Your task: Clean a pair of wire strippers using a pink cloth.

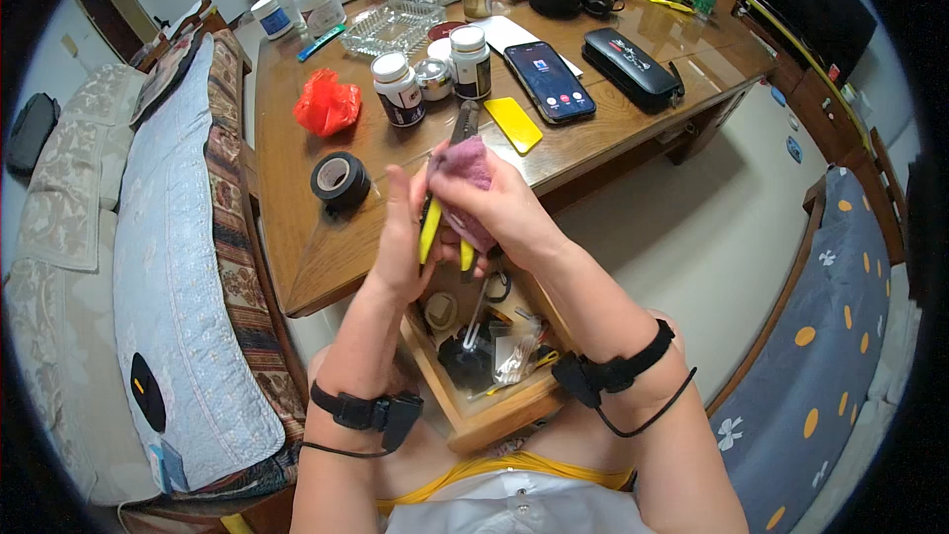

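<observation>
Above the open drawer [504, 415], my left hand [397, 252] supports a pair of pliers [430, 231] with yellow and black handles. Its thumb stands apart while its fingers pass behind the handles. My right hand [519, 211] pinches a purple cloth [463, 163] against the pliers. The cloth covers the pivot area, and the dark jaws point away from me over the table. To the left of my hands, a roll of black tape [339, 182] lies on the wooden table [311, 252].
White-capped bottles [398, 89], a phone [550, 81], a yellow card [513, 124], a black zip case [630, 67] and a crumpled red bag [327, 102] lie on the table. The drawer holds scissors and small bags. Covered seats flank me, a sofa [178, 252] on the left.
</observation>
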`<state>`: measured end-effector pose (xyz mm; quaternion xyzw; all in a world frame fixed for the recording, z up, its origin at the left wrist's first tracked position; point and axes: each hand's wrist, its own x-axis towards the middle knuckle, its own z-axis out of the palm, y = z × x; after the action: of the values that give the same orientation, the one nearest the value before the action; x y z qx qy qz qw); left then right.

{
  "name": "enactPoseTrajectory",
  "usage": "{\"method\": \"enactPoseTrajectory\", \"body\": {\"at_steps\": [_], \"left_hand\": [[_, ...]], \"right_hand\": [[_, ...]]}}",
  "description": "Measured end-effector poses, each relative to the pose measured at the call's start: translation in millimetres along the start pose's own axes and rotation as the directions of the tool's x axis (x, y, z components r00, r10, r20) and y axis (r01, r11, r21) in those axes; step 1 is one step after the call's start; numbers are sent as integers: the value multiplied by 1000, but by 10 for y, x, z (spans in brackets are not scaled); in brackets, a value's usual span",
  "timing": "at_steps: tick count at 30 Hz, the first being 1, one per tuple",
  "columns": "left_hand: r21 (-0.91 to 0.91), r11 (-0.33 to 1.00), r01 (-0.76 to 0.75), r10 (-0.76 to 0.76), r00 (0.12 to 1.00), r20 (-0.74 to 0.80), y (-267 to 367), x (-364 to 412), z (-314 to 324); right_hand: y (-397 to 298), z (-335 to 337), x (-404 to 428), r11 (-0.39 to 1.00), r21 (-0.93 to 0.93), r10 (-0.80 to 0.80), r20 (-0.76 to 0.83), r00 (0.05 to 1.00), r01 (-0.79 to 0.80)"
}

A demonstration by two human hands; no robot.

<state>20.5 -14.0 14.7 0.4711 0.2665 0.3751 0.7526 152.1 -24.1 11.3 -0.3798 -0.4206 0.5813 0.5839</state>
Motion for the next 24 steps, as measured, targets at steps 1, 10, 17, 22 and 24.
{"method": "enactPoseTrajectory", "body": {"at_steps": [1,10,17,22,24], "left_hand": [[-49,998,28,-27,999,19,46,-7,-26],[61,998,-18,18,1000,-4,-83,15,18],[144,990,-6,20,996,-92,-117,-6,28],[11,1000,-10,9,1000,15,-87,26,-2],[-9,1000,-20,20,1000,-12,-57,9,14]], "right_hand": [[-25,13,-41,999,28,19,65,998,-21],[140,8,109,985,-117,-140,-121,983,126],[107,12,35,946,-264,-209,-42,977,190],[176,-52,135,986,-141,-110,-115,987,94],[95,-124,42,993,104,52,-51,997,-47]]}}
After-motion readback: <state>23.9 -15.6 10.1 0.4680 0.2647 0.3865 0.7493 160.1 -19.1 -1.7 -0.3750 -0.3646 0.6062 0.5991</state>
